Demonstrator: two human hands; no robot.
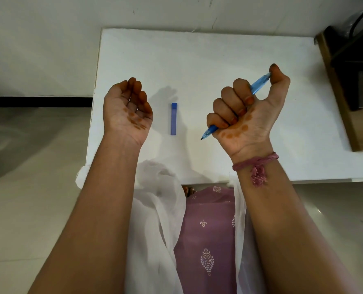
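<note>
The right grip [247,107] is tight around the pen [260,82]. The left grip [127,109] is loose, holding nothing. A blue case [173,118] lies on the desk [218,56] between both grips.

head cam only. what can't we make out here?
Head view: the middle of the blue pen, covered by the fingers of the right hand in its grip.
Head view: any label or contents of the blue case, too small to tell.
Head view: the dark object at top right, cut off by the frame edge.
</note>
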